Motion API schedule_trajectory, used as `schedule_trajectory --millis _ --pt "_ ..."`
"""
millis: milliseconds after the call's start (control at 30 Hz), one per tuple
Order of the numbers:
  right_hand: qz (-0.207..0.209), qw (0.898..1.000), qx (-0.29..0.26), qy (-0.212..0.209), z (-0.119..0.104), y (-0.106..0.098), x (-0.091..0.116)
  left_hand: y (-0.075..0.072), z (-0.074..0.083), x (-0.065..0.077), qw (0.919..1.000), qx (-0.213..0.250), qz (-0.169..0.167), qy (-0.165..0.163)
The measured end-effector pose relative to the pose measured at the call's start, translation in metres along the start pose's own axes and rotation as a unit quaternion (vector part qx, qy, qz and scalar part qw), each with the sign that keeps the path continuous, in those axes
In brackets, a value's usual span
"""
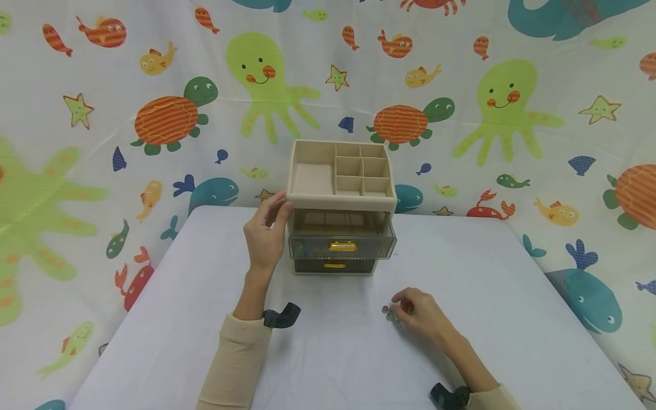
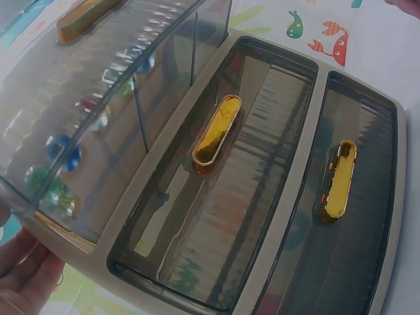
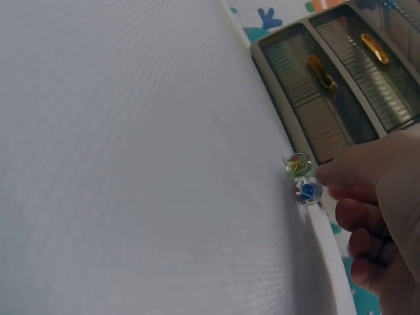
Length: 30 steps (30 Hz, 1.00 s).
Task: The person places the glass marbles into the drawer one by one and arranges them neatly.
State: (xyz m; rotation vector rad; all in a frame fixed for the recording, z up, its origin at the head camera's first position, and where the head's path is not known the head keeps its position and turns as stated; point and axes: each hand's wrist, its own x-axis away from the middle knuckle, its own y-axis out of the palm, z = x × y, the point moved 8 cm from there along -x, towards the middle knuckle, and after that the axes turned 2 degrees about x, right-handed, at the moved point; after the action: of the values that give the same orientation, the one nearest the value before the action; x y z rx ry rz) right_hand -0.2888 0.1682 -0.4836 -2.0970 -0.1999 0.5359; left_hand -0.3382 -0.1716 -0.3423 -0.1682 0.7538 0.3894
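A cream desktop drawer organizer (image 1: 340,202) stands at the back of the table. Its upper smoky, see-through drawer (image 1: 342,248) is pulled out. Several glass marbles (image 2: 63,153) lie inside that drawer, behind its front. My left hand (image 1: 267,230) holds the organizer's left side near the top, fingers (image 2: 29,269) at its edge. To the front right, my right hand (image 1: 422,316) is low over the table with thumb and forefinger apart. Its fingertip is right beside a clear marble with blue inside (image 3: 308,190) and a yellow-green marble (image 3: 298,164). A reddish marble (image 1: 385,309) lies just left of them.
Open compartments (image 1: 362,168) divide the organizer's top. Beneath the pulled-out drawer are two closed drawers with gold handles (image 2: 218,131). A white cloth covers the table (image 1: 328,353). Behind it hangs a curtain (image 1: 307,74) printed with sea animals.
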Motion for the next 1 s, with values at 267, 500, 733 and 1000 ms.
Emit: schedule_trajectory --millis 267,500,733,1000 --pt "-0.003 1.0 -0.002 0.004 0.0031 0.0028 0.0009 -0.0003 0.002 -0.0001 1.0 0.003 -0.001 0.003" --pt "-0.022 0.999 0.003 0.034 0.0071 0.0067 0.0022 -0.0004 0.0 0.0 1.0 -0.001 -0.001 -0.001" --pt "-0.039 0.998 0.007 0.049 0.0097 0.0099 0.002 0.0001 0.0 -0.0002 1.0 -0.004 -0.002 -0.002" --pt "-0.041 0.998 0.003 0.047 0.0084 0.0092 0.0018 0.0004 -0.0005 -0.0006 1.0 -0.003 0.0 -0.002"
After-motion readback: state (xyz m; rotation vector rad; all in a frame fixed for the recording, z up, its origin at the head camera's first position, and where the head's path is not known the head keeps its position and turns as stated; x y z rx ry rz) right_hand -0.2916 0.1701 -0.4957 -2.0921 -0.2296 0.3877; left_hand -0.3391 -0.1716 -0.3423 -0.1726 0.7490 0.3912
